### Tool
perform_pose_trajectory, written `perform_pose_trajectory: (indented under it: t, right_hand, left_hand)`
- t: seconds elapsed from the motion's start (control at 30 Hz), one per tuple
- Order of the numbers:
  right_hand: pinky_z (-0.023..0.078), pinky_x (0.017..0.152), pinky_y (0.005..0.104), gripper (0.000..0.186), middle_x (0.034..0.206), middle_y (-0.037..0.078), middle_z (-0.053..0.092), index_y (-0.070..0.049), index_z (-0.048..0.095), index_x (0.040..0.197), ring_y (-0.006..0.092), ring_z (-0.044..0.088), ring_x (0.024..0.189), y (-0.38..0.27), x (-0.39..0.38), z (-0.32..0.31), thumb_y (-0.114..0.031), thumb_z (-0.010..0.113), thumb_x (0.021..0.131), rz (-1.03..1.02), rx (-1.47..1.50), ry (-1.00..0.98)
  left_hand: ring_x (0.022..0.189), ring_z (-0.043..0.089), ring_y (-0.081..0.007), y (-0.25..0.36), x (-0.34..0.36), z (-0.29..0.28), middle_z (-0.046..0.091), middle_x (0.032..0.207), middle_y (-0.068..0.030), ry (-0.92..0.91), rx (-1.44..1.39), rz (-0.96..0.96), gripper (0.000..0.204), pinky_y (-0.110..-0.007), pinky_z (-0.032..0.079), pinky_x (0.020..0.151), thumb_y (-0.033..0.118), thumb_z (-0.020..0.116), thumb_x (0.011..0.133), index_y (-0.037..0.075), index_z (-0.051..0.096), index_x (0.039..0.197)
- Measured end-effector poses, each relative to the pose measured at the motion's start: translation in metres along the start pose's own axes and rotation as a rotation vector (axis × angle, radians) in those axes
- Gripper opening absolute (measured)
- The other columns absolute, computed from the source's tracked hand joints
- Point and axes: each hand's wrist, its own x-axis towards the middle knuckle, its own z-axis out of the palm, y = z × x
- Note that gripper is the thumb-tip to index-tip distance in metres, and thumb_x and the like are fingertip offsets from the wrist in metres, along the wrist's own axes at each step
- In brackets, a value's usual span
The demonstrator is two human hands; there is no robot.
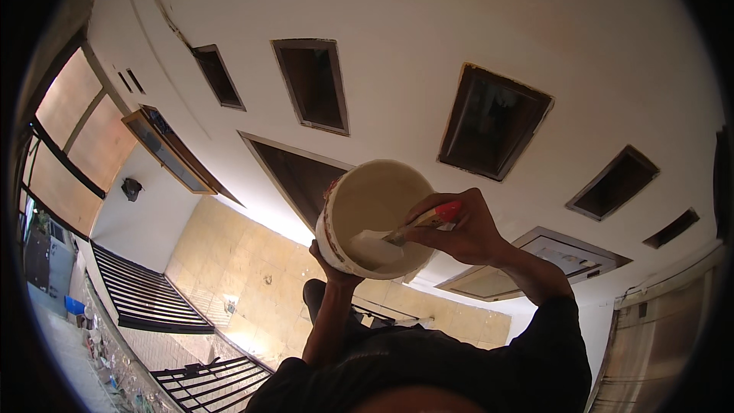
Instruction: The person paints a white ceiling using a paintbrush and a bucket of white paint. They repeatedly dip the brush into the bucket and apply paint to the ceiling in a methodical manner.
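Observation:
My left hand [334, 268] is closed on the outside of a white paint bucket [326, 231], holding it up and tilted so that its inside shows. White paint [377, 251] lies at the bottom. My right hand [464, 228] grips a paintbrush [433, 218] with a red-ended handle over the bucket's right rim. The brush's bristle end reaches down to the paint; the paint and the bucket's shade partly hide it. Most of my left fingers are out of sight behind the bucket.
A white wall [405, 23] with several dark framed recesses, one a square window [495, 122], rises in front. Below lies a tan tiled floor [252, 260]. Black metal railings [149, 287] run along the left, and an open framed window sash [170, 151] juts from the wall.

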Motion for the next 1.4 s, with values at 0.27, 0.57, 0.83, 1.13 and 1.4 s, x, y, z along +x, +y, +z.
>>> perform_pose_trajectory:
  t: [0.27, 0.57, 0.83, 1.13, 1.4]
  right_hand:
    - [0.057, 0.077, 0.0237, 0.016, 0.097, 0.008, 0.074, -0.001, 0.073, 0.102, 0.0122, 0.070, 0.089, -0.002, 0.020, -0.016, -0.005, 0.075, 0.087, -0.331, 0.096, 0.474]
    - [0.055, 0.069, 0.0230, 0.016, 0.081, 0.005, 0.073, 0.000, 0.071, 0.099, 0.0083, 0.068, 0.076, -0.027, 0.150, -0.033, -0.009, 0.075, 0.087, -0.622, -0.078, 0.867]
    - [0.056, 0.068, 0.0254, 0.015, 0.084, 0.009, 0.074, 0.000, 0.071, 0.097, 0.0134, 0.071, 0.073, -0.027, 0.090, -0.080, -0.008, 0.076, 0.086, -0.647, -0.480, 1.259]
    - [0.058, 0.065, 0.0262, 0.015, 0.089, 0.009, 0.074, -0.003, 0.073, 0.099, 0.0164, 0.073, 0.077, -0.036, -0.032, -0.124, -0.003, 0.076, 0.084, -0.600, -1.066, 1.695]
    - [0.055, 0.056, 0.0279, 0.023, 0.083, 0.007, 0.071, -0.007, 0.065, 0.095, 0.0203, 0.070, 0.065, -0.027, 0.092, -0.042, -0.005, 0.079, 0.077, -0.787, -1.002, 1.216]
  left_hand:
    - [0.126, 0.049, -0.0269, -0.018, -0.001, -0.014, 0.048, 0.140, -0.0078, 0.063, -0.057, 0.158, 0.095, -0.048, 0.048, 0.099, 0.060, 0.069, 0.066, 0.017, 0.038, 0.146]
    - [0.126, 0.050, -0.0228, -0.053, 0.002, -0.043, 0.044, 0.141, -0.0112, -0.058, 0.401, 0.570, 0.100, -0.043, 0.048, 0.100, 0.042, 0.086, 0.067, 0.013, 0.033, 0.146]
    - [0.126, 0.050, -0.0232, -0.044, 0.012, -0.038, 0.044, 0.142, -0.0113, -0.027, 0.126, 0.304, 0.099, -0.044, 0.048, 0.100, 0.043, 0.085, 0.068, 0.013, 0.032, 0.146]
    - [0.127, 0.049, -0.0237, -0.038, 0.033, -0.016, 0.044, 0.142, -0.0113, -0.104, -0.107, 0.118, 0.099, -0.044, 0.048, 0.100, 0.044, 0.084, 0.068, 0.013, 0.032, 0.147]
    - [0.127, 0.049, -0.0241, -0.038, 0.022, -0.037, 0.044, 0.142, -0.0114, -0.069, -0.109, 0.024, 0.099, -0.045, 0.048, 0.100, 0.045, 0.083, 0.068, 0.013, 0.032, 0.147]
